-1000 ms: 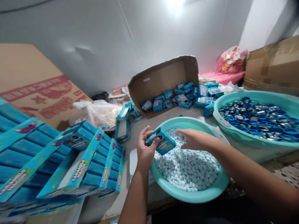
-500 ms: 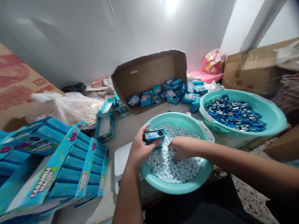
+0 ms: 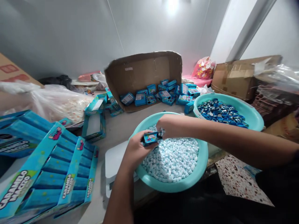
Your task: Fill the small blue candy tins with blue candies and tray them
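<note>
In the head view, my left hand (image 3: 136,146) is closed around a small blue candy box (image 3: 150,137) over the near basin. The box lies tilted, its printed face towards me and one end turned to the right. Against that end my right hand (image 3: 165,123) is curled, with some white candies showing at its fingertips; most of its fingers are hidden. Below both hands, a turquoise basin (image 3: 202,166) holds a heap of pale blue and white candies (image 3: 174,160).
A second turquoise basin (image 3: 255,116) with blue-and-silver lids stands behind my right forearm. At the back, a cardboard box (image 3: 142,73) lies open with small blue boxes. A white scale (image 3: 115,158) sits left of the candies, beside blue display trays (image 3: 70,177).
My right hand has risen from the candy heap to the end of the small box, bringing candies. The left hand has turned the box, and the whole view has shifted slightly.
</note>
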The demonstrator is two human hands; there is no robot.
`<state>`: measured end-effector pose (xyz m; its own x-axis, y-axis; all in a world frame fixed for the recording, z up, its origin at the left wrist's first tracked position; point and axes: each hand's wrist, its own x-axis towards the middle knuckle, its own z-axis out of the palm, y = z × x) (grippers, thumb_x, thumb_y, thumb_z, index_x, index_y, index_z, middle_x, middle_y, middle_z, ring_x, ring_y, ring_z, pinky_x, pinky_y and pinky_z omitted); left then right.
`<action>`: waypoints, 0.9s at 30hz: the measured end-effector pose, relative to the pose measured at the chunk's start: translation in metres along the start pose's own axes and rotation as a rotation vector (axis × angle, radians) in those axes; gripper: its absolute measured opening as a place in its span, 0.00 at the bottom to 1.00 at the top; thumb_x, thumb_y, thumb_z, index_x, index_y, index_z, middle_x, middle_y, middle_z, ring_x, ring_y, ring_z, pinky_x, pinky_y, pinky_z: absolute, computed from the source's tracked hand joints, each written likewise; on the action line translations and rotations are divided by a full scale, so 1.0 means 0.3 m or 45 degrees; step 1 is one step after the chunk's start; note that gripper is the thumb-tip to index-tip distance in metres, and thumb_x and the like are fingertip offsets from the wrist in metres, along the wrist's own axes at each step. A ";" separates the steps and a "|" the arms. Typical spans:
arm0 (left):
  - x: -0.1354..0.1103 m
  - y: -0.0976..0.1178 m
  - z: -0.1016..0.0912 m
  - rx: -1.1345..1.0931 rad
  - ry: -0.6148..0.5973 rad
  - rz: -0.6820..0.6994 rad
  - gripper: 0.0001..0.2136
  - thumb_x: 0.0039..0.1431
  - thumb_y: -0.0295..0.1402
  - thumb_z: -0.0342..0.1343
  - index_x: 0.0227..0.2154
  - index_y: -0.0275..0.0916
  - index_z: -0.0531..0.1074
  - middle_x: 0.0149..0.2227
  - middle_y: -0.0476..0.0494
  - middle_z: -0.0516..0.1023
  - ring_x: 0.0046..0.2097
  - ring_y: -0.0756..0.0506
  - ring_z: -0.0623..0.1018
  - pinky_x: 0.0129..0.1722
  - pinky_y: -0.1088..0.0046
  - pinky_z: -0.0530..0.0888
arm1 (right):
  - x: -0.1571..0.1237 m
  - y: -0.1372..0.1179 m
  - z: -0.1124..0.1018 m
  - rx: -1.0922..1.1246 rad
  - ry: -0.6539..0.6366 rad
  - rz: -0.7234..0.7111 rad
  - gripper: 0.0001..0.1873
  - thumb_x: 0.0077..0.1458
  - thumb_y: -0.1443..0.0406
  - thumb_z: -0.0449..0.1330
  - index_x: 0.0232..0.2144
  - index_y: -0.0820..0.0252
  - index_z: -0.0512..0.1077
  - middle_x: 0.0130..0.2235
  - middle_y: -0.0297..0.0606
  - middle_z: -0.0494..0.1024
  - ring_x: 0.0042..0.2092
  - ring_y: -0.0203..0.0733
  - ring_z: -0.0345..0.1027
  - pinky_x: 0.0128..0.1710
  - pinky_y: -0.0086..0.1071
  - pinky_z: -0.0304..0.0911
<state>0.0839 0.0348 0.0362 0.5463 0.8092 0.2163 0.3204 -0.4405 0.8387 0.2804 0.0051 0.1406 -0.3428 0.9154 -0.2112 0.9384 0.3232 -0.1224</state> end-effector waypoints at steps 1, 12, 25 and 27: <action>-0.001 0.000 0.000 -0.014 -0.001 0.002 0.19 0.51 0.39 0.69 0.46 0.42 0.77 0.45 0.44 0.83 0.46 0.40 0.82 0.48 0.61 0.78 | 0.012 -0.007 -0.001 -0.026 -0.016 0.001 0.07 0.45 0.66 0.67 0.31 0.59 0.81 0.26 0.34 0.75 0.24 0.33 0.55 0.24 0.31 0.48; -0.001 -0.004 0.000 -0.026 0.009 -0.032 0.19 0.50 0.38 0.69 0.46 0.44 0.76 0.44 0.47 0.82 0.45 0.41 0.82 0.47 0.64 0.77 | -0.014 0.024 0.060 0.309 0.251 -0.270 0.16 0.46 0.68 0.69 0.41 0.62 0.77 0.39 0.38 0.79 0.37 0.39 0.69 0.35 0.31 0.62; -0.007 -0.004 0.007 0.069 0.072 0.246 0.15 0.59 0.32 0.63 0.49 0.46 0.73 0.53 0.43 0.75 0.55 0.41 0.76 0.55 0.61 0.74 | -0.121 0.085 0.311 0.325 -0.222 0.164 0.33 0.50 0.52 0.68 0.55 0.61 0.72 0.53 0.51 0.75 0.52 0.60 0.71 0.47 0.44 0.67; -0.007 -0.005 0.012 0.172 0.030 0.330 0.11 0.62 0.31 0.59 0.47 0.46 0.75 0.54 0.42 0.73 0.57 0.41 0.75 0.56 0.60 0.74 | -0.126 0.076 0.323 0.290 -0.235 0.152 0.29 0.51 0.51 0.68 0.51 0.59 0.75 0.50 0.49 0.77 0.49 0.58 0.73 0.44 0.41 0.67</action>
<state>0.0849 0.0323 0.0328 0.6058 0.6711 0.4274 0.2736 -0.6801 0.6801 0.3104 -0.0454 0.0517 -0.2525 0.8778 -0.4070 0.9457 0.1350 -0.2957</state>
